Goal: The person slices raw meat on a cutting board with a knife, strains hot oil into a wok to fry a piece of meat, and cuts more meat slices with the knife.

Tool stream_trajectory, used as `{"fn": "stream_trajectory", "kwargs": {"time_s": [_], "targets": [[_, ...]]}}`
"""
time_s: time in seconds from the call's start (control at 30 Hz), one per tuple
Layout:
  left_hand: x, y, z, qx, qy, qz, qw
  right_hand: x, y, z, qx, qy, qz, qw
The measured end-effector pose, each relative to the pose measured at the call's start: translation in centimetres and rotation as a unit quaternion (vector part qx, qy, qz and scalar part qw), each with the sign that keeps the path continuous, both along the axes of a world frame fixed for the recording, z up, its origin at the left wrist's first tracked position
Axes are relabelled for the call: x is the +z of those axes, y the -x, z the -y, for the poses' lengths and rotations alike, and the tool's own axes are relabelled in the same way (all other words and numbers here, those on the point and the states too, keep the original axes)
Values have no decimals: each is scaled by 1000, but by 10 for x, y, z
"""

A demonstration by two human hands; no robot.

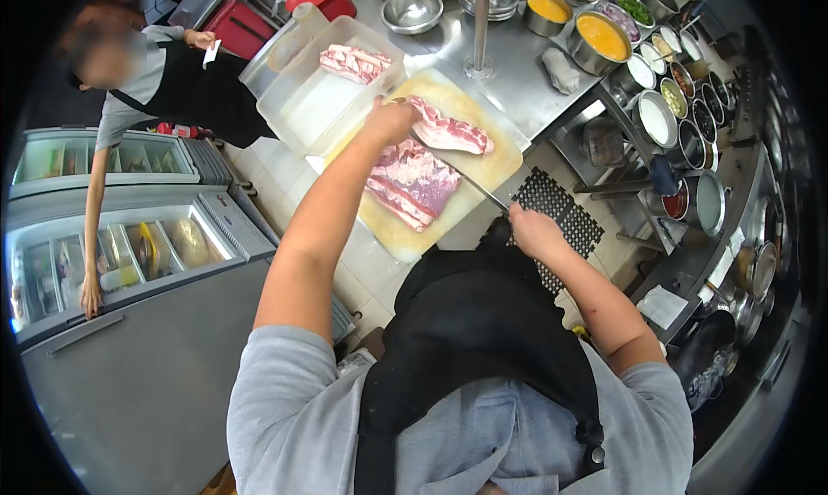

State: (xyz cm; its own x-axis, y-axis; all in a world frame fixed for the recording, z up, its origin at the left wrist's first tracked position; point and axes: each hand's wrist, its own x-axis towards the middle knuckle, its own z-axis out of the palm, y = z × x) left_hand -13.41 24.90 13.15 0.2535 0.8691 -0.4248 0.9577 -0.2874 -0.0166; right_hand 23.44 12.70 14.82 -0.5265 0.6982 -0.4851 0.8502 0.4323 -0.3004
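Note:
On the yellowed cutting board (401, 247) lie a slab of raw pork belly (423, 180) and a separate pork belly strip (453, 131) beyond it. My right hand (535, 232) is closed round the handle of a knife (485, 190), whose blade points up and left between the two pieces. At the left end of the strip is my left hand (392, 121), its fingers curled onto the meat and partly hidden. Another cut of pork belly (355, 64) sits in the clear plastic tub (297, 120) beside the board.
Metal bowls (412, 12) and pots of yellow liquid (601, 40) stand on the steel table, with a post (481, 29) rising from it. Seasoning containers (655, 117) line the right. At left, a co-worker (185, 90) reaches a hand to an open chest freezer (129, 266).

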Motion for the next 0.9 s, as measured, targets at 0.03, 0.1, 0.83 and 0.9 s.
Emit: {"fn": "stream_trajectory", "kwargs": {"time_s": [0.03,0.1,0.83,0.9], "targets": [[-41,6,-15,-9,-76,83,994,2,-5,-1,7,-9,-7,1000],[-89,-1,-26,-47,-170,204,963,-5,-20,7,-10,-37,-49,998],[115,-6,-15,-104,-119,28,987,21,-33,35,-79,-15,-53,995],[146,18,-23,-71,-120,0,990,23,-29,38,-87,-16,-52,995]]}}
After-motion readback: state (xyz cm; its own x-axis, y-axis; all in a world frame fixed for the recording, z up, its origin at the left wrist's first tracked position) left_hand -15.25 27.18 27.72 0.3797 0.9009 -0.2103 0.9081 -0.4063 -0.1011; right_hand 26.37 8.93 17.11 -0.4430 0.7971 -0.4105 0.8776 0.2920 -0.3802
